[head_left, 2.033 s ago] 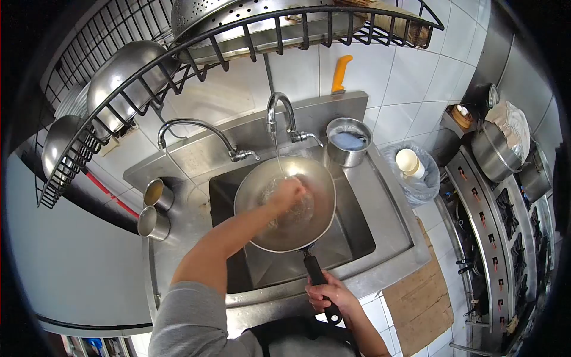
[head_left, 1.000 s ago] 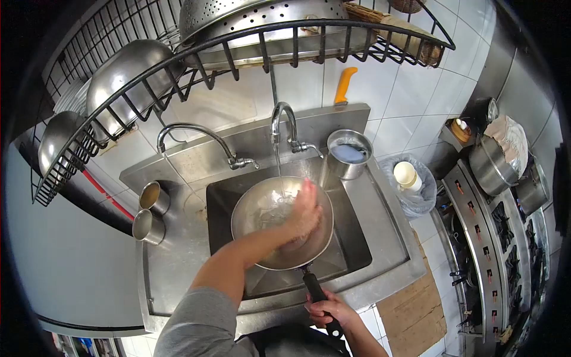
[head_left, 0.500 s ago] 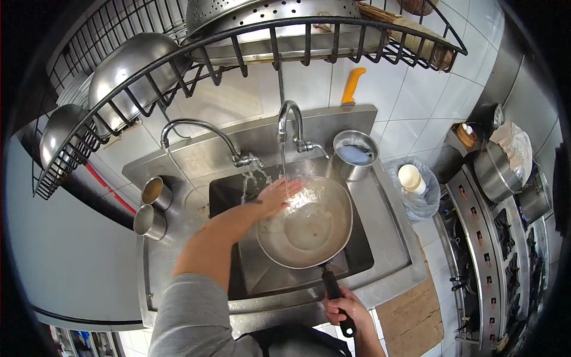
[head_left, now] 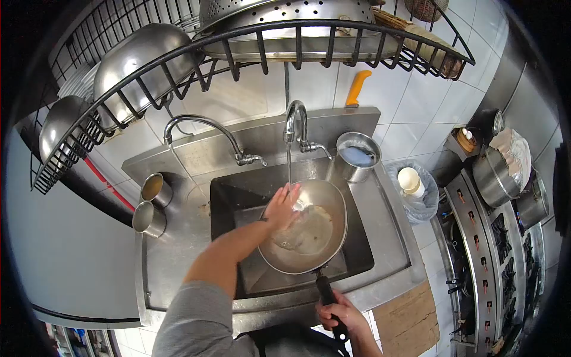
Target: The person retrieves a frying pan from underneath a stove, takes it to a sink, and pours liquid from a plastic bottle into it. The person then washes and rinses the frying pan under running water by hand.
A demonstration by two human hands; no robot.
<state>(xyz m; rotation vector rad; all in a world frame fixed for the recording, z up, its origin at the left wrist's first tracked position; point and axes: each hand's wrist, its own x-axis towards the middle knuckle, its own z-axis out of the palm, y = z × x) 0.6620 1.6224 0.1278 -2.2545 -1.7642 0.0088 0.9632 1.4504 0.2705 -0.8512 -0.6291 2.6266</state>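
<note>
A metal frying pan (head_left: pixel 315 238) with a black handle is held over the steel sink basin (head_left: pixel 229 196). My right hand (head_left: pixel 342 312) is wrapped round its handle near the sink's front edge. Flat against the inside of the pan, at its upper left, lies my left hand (head_left: pixel 282 207), fingers stretched out. A stream of water from the right-hand faucet (head_left: pixel 295 122) falls at the fingertips of that hand. Some water lies in the bottom of the pan.
Beside the basin stand a metal pot (head_left: pixel 357 156) with cloudy liquid and two metal cups (head_left: pixel 150 219) at left. A second faucet (head_left: pixel 205 121) arches over the sink. Overhead hangs a wire rack (head_left: pixel 262 52) of bowls. A lined bin (head_left: pixel 419 205) and stove (head_left: pixel 485 250) are at right.
My left hand has moved from the pan's far rim down and slightly right into its inside. The pan has shifted slightly left and toward me. Less splashing shows at the pan's left.
</note>
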